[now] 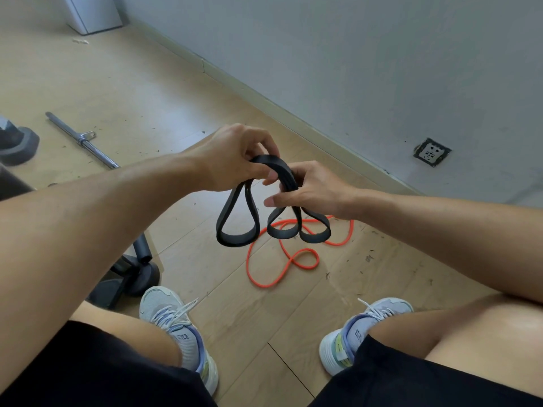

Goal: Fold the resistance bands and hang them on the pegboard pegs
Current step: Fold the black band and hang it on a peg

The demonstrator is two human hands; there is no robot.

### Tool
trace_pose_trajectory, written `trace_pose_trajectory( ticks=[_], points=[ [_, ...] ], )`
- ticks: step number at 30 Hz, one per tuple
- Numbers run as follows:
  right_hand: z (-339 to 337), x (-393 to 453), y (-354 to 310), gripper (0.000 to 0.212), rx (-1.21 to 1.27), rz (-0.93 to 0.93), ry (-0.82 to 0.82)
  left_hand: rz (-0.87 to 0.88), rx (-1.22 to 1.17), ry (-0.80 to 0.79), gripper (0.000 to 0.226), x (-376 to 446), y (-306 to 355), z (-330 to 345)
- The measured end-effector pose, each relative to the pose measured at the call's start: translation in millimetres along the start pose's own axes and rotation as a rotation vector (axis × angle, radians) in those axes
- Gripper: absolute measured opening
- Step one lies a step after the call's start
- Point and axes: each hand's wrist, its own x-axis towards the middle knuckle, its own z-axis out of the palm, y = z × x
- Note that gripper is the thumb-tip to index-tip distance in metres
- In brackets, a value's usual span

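The left hand (232, 155) pinches the top of the black resistance band (271, 201), fingers curled over its gathered folds. The right hand (308, 188) grips the same bundle just beside it, fingers wrapped round the strands. Three black loops hang below the hands, above the floor. Beneath the black band, an orange resistance band (282, 254) lies tangled on the wooden floor (117, 83). A metal bar (82, 139) lies well left of the black band.

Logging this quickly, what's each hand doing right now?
Left hand: grips the folded black band at its top.
Right hand: grips the same band.
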Motion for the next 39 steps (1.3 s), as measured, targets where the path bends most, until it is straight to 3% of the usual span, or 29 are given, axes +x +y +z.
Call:
trace_pose_trajectory(
  ticks=[6, 13, 17, 24, 27, 32, 39],
  points=[
    [14, -3, -1, 0.044, 0.094, 0.095, -0.058, -0.01, -0.128, 0.054, 0.018, -1, 8, -1],
    [37, 6, -8, 0.057, 0.248, 0.088, 0.004, -0.079, -0.274, 0.146, 0.022, -1, 14, -1],
    [44, 9, -10, 0.051, 0.281, 0.061, 0.031, -0.109, -0.383, 0.194, 0.026, -3, 17, -3],
    [30, 7, -15, 0.008, 0.304, 0.086, -0.007, -0.166, -0.517, 0.223, 0.031, -6, 10, -15],
    [25, 5, -18, 0.018, 0.349, 0.121, -0.096, -0.175, -0.489, 0.206, 0.031, -4, 10, -16],
    [16, 0, -15, 0.014, 0.433, 0.205, -0.279, -0.198, -0.394, 0.103, 0.034, -2, 5, -14],
    [15, 0, -16, 0.005, 0.501, 0.195, -0.34, -0.235, -0.512, 0.073, 0.039, -3, 2, -19]
  ],
)
